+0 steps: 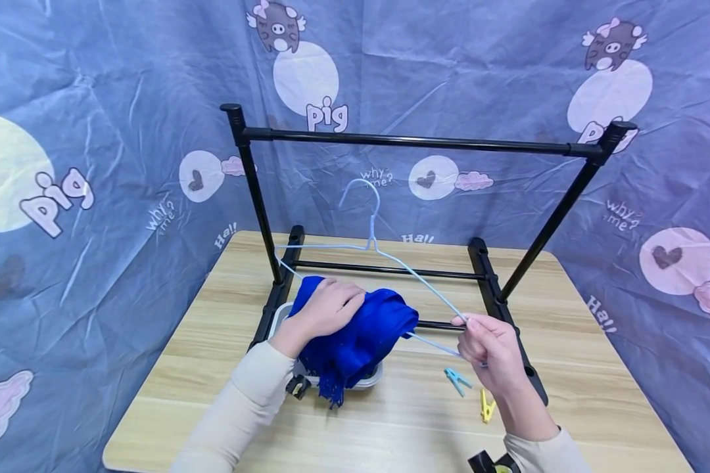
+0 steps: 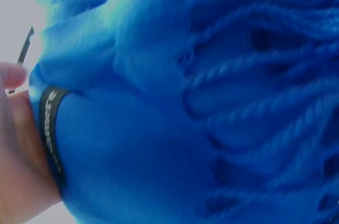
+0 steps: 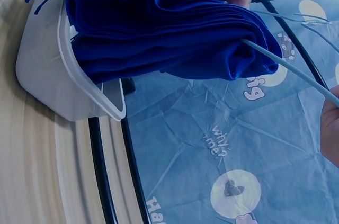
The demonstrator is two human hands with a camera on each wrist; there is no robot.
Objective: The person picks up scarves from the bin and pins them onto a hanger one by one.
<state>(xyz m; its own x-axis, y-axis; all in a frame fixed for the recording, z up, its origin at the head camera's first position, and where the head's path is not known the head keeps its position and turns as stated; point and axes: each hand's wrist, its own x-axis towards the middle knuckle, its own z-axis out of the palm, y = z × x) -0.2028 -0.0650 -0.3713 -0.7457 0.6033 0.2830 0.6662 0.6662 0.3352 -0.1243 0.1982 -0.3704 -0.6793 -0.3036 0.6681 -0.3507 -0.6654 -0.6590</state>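
A blue fringed scarf (image 1: pixel 361 335) hangs folded over the lower bar of a light-blue wire hanger (image 1: pixel 417 272), its fringe hanging toward the table. The left hand (image 1: pixel 331 305) rests on the scarf's fold, fingers fairly straight and lying on the cloth. A dark label (image 2: pixel 51 128) shows on the scarf beside that hand in the left wrist view. At the hanger's right corner, the right hand (image 1: pixel 488 345) pinches the wire and holds the hanger up, hook raised. Under the scarf stands a white plastic bin (image 3: pixel 47 65), partly covered by the cloth.
A black rack (image 1: pixel 420 141) stands behind the hands on the wooden table (image 1: pixel 414 420). Near the right hand lie a blue clothespin (image 1: pixel 457 381) and a yellow clothespin (image 1: pixel 486 407). Behind the table hangs a patterned blue curtain (image 1: pixel 142 79).
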